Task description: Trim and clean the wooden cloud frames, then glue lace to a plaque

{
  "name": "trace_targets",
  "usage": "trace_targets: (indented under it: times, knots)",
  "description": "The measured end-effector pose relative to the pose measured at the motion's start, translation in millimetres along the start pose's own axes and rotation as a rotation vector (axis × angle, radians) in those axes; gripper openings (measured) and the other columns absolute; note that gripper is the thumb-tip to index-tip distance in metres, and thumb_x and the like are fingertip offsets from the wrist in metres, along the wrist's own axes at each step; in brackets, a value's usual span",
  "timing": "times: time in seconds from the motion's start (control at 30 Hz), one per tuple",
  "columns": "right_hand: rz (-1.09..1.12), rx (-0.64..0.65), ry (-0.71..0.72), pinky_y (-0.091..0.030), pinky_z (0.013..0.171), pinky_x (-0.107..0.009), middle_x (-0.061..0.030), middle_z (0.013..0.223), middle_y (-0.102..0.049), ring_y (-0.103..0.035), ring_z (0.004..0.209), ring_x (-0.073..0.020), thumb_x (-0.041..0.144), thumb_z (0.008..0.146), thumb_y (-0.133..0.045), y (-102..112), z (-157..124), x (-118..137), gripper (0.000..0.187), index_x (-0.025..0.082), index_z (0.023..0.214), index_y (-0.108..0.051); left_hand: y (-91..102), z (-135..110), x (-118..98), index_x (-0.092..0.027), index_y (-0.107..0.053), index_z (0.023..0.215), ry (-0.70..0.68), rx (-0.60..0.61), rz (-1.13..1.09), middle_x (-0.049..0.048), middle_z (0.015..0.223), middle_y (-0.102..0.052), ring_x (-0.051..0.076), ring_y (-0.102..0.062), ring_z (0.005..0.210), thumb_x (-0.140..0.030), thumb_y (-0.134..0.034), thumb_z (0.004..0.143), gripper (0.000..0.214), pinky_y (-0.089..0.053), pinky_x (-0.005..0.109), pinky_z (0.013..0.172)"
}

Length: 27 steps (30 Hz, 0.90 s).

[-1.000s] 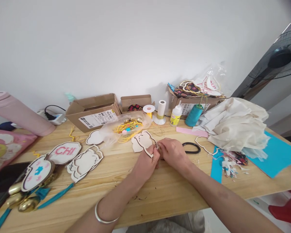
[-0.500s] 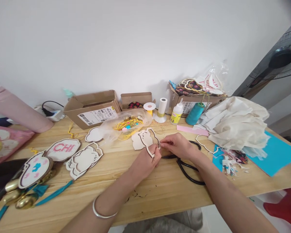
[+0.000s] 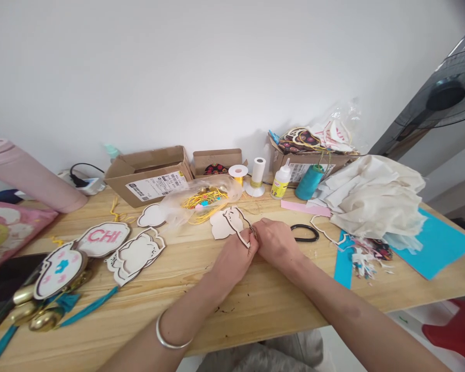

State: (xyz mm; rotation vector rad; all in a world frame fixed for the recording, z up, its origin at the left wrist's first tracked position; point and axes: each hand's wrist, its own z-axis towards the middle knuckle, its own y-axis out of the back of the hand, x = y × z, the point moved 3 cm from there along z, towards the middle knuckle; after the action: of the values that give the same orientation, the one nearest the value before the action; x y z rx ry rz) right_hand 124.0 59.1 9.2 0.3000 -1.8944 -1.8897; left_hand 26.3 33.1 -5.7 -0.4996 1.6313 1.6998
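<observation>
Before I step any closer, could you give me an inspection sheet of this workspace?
Surface: wooden table, dark specks near the front edge.
Job's things: pale cutout frame at the hands; black handle beside the right hand.
Clutter: scraps and crumpled cloth on the right.
Grip: left hand holds the frame; right hand close against it, fingertips hidden.
Cables: black cord at a plug, back left.
Surroundings: white wall behind, fan far right.
</observation>
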Motion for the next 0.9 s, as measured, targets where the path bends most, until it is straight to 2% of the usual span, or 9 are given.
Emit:
trace_targets:
  times: [0.23,0.3,0.37,0.47,0.53,0.6,0.77,0.9]
  knots:
    - [0.050,-0.066,-0.049,-0.033,0.053,-0.026,-0.0099,0.076,-0.062,-0.058,0.066,-0.0178,0.016,0.078,-0.046,-10,4,-3,0.013,0.013,0.077,-0.058,0.0,-1,1,-0.021,-0.036,0.063,0.035,-0.016,-0.052,-0.0008,0.057,-0.045,0.016,-0.044,0.057,-0.028,-0.025,0.085,0.025,-0.033,0.028,0.058]
    - [0.193,-0.126,-0.039,-0.035,0.056,-0.025,-0.0079,0.073,-0.062,-0.056,0.065,-0.0156,0.016,0.079,-0.044,-15,7,-11,0.015,0.014,0.073,-0.058,-1.1,-3,2,-0.021,-0.034,0.062,0.067,-0.002,-0.136,-0.0028,0.053,-0.041,0.014,-0.043,0.051,-0.028,-0.025,0.085,0.025,-0.034,0.028,0.055]
    - [0.434,-0.136,-0.011,-0.036,0.056,-0.022,-0.0037,0.065,-0.060,-0.054,0.060,-0.0123,0.018,0.082,-0.040,-20,11,-21,0.022,0.015,0.069,-0.058,-2.7,-4,5,-0.021,-0.034,0.063,0.123,0.029,-0.263,-0.0046,0.050,-0.039,0.013,-0.043,0.046,-0.030,-0.024,0.085,0.026,-0.035,0.027,0.052]
    - [0.782,-0.009,0.015,-0.035,0.049,-0.019,0.0027,0.052,-0.051,-0.046,0.049,-0.0087,0.025,0.084,-0.038,-25,15,-31,0.027,0.015,0.066,-0.056,-3.7,-4,10,-0.020,-0.039,0.067,0.178,0.067,-0.418,-0.0060,0.049,-0.037,0.011,-0.043,0.044,-0.032,-0.024,0.085,0.026,-0.038,0.025,0.049]
    - [0.863,0.058,0.022,-0.033,0.045,-0.019,0.0041,0.049,-0.047,-0.041,0.045,-0.0076,0.030,0.084,-0.037,-23,16,-33,0.032,0.015,0.062,-0.055,-3.1,-3,12,-0.020,-0.041,0.069,0.187,0.067,-0.461,-0.0067,0.048,-0.037,0.011,-0.042,0.043,-0.032,-0.026,0.085,0.025,-0.038,0.024,0.048]
    - [0.825,0.031,0.058,-0.032,0.045,-0.019,0.0036,0.051,-0.048,-0.040,0.047,-0.0075,0.032,0.084,-0.038,-17,15,-32,0.034,0.014,0.061,-0.056,-2.3,-3,13,-0.020,-0.041,0.069,0.190,0.058,-0.483,-0.0071,0.047,-0.036,0.010,-0.042,0.043,-0.033,-0.026,0.085,0.025,-0.039,0.024,0.048]
    - [0.461,-0.212,0.158,-0.034,0.055,-0.020,-0.0022,0.065,-0.058,-0.047,0.058,-0.0096,0.021,0.083,-0.042,-6,11,-21,0.025,0.014,0.067,-0.060,-1.5,-2,12,-0.019,-0.043,0.068,0.223,0.040,-0.558,-0.0070,0.046,-0.037,0.010,-0.042,0.043,-0.037,-0.028,0.084,0.028,-0.040,0.023,0.047]
    - [0.146,-0.268,0.217,-0.031,0.054,-0.022,-0.0050,0.067,-0.059,-0.050,0.061,-0.0122,0.017,0.084,-0.040,-3,4,-12,0.024,0.014,0.070,-0.060,2.0,0,11,-0.018,-0.042,0.061,0.198,-0.014,-0.519,-0.0063,0.047,-0.039,0.009,-0.044,0.043,-0.039,-0.038,0.081,0.029,-0.039,0.022,0.046]
